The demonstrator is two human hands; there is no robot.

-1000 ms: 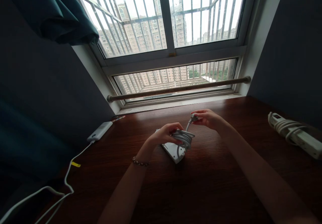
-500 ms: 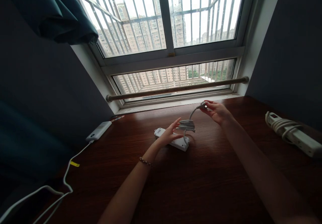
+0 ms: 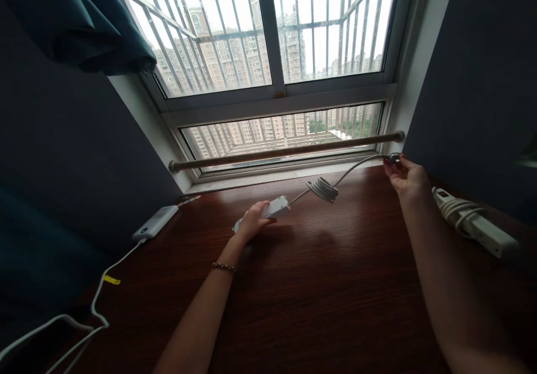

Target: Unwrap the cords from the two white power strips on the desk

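My left hand (image 3: 250,224) grips a white power strip (image 3: 274,207) and holds it a little above the dark wooden table (image 3: 319,295). Its grey cord (image 3: 323,188) runs right from the strip, still coiled in several loops in mid-air, then stretches on to the plug (image 3: 393,158). My right hand (image 3: 406,176) pinches that plug near the window's right corner, arm stretched out.
A second white power strip (image 3: 474,221) with its cord wrapped round it lies at the table's right edge. A white power bank (image 3: 154,223) with a white cable (image 3: 97,301) sits at the left. A wooden rod (image 3: 285,151) runs along the window sill. A dark curtain hangs top left.
My right hand pulled the plug far to the right and the coiled cord unwound and stretched. My left hand shifted from the coil to the strip and lifted it off the table.
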